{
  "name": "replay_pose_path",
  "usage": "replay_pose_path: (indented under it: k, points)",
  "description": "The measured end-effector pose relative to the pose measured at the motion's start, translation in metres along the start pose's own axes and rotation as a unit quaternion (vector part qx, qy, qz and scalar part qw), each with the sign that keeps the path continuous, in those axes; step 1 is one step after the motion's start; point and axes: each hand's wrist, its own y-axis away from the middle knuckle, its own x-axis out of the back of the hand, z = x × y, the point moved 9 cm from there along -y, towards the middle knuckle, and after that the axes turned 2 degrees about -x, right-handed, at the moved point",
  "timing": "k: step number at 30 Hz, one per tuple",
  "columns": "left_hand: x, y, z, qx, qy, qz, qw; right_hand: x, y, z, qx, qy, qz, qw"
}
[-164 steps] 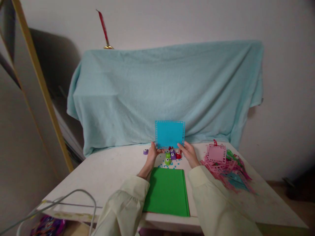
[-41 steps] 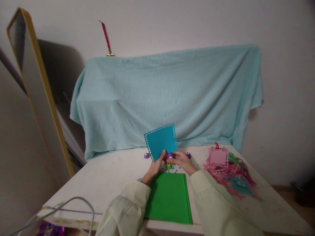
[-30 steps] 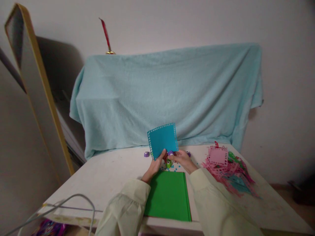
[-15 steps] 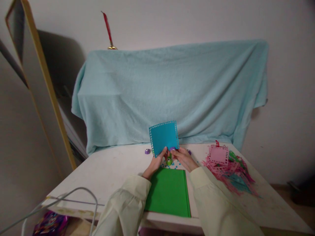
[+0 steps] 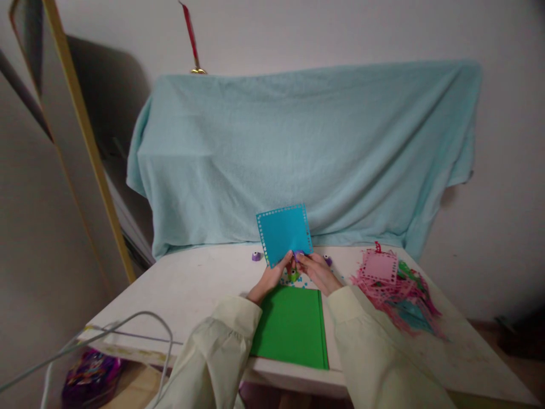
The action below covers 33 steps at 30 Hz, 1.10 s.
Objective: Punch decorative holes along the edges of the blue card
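Left hand pinching the lower left corner of a square blue paper sheet, held upright above the white surface. Right hand closed on a small purple paper punch at the sheet's bottom edge. Punched border visible along top and both sides; bottom edge hidden, so apparently in progress. No containers in view; finished pink punched pieces piled loose at right.

Wall: plain white, evenly and softly lit.
Blanket: pale blue, draped over bulky furniture that stands against the wall, just behind the bench.
Mirror: gold-framed, leaning left of the blanket.
Floor: brownish, right of the bench.
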Motion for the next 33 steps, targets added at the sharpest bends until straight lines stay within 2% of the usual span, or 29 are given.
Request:
replay_pose_path:
  k: [4, 9, 19, 24, 29, 31, 33]
  points:
    - [-0.01, 0.0, 0.009, -0.024, 0.003, -0.045, 0.999, 0.0, 0.001, 0.0, 0.001, 0.006, 0.001, 1.0]
    - [-0.013, 0.002, 0.015, -0.04, 0.011, -0.06, 0.997, 0.002, -0.001, 0.001, -0.003, 0.004, 0.002, 1.0]
    - [-0.009, 0.001, 0.012, -0.026, -0.023, -0.039, 0.999, -0.003, 0.001, -0.002, -0.014, 0.011, 0.013, 1.0]
    - [-0.016, 0.004, 0.016, -0.032, -0.02, -0.064, 0.997, 0.014, -0.006, 0.008, -0.015, 0.012, 0.05, 0.999]
    - [-0.021, 0.004, 0.01, -0.025, -0.031, -0.081, 0.996, 0.028, -0.01, 0.015, -0.028, -0.011, 0.079, 0.996]
    - [-0.019, 0.003, 0.005, -0.019, -0.029, -0.07, 0.997, 0.028, -0.009, 0.014, -0.027, -0.004, 0.08, 0.996]
    - [-0.009, 0.0, 0.0, -0.014, -0.029, -0.017, 0.999, 0.027, -0.007, 0.012, -0.019, 0.006, 0.079, 0.997]
